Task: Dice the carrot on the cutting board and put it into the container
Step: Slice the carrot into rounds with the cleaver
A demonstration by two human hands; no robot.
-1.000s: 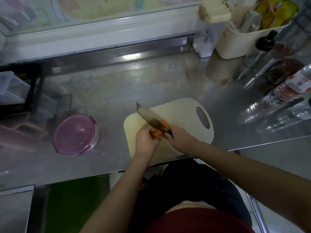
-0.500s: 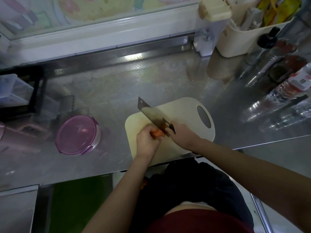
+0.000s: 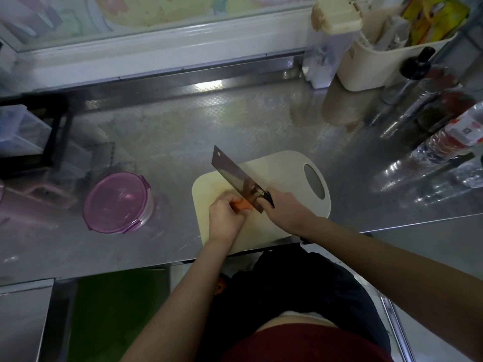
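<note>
Dark red top [image 3: 300, 343], black garment [image 3: 295, 280] below, forearms [image 3: 198, 283] unsleeved

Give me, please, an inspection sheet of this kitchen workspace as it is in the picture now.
Surface: shiny steel counter; it bears the cream cutting board at its front edge.
Job's things: the carrot lies on the board; the cleaver has its blade at the carrot's right end; the round container stands left of the board with its purple lid on.
Clutter: bottles at the right; cream caddy at the back right; clear boxes at the far left.
Hands: the left hand holds the carrot; the right hand grips the cleaver's handle.
Cables: nothing seen.
Surroundings: white window frame behind the counter.
</note>
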